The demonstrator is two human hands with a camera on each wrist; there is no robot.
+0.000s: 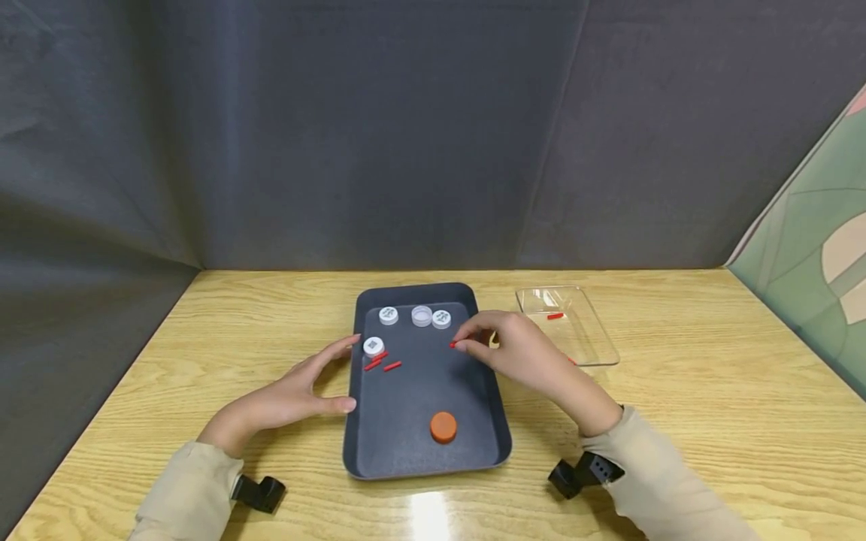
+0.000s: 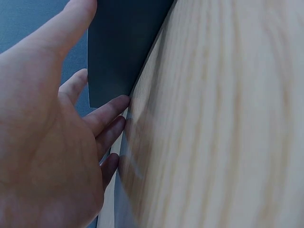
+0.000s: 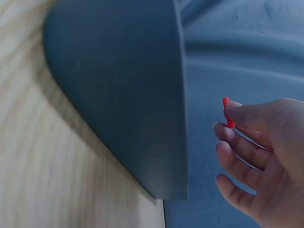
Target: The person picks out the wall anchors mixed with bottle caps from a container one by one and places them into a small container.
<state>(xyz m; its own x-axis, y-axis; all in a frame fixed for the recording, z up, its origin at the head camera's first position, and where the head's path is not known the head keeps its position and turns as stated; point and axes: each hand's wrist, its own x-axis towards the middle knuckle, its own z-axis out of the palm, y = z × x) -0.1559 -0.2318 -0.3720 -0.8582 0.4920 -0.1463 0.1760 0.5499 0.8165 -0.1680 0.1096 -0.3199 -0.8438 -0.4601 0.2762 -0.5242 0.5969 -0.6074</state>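
Between thumb and fingertips my right hand pinches a small red stick, held over the right side of a dark grey tray. My left hand rests against the tray's left edge, thumb and fingers spread apart. Inside the tray, several red sticks lie beside a white round cap with a printed mark. Farther back sit another printed white cap, a clear round cup and a third white cap. An orange round cap lies near the front.
A clear shallow tray stands right of the dark one, with a red stick in it; my right hand partly hides it. Both trays are on a wooden table. A dark curtain hangs behind.
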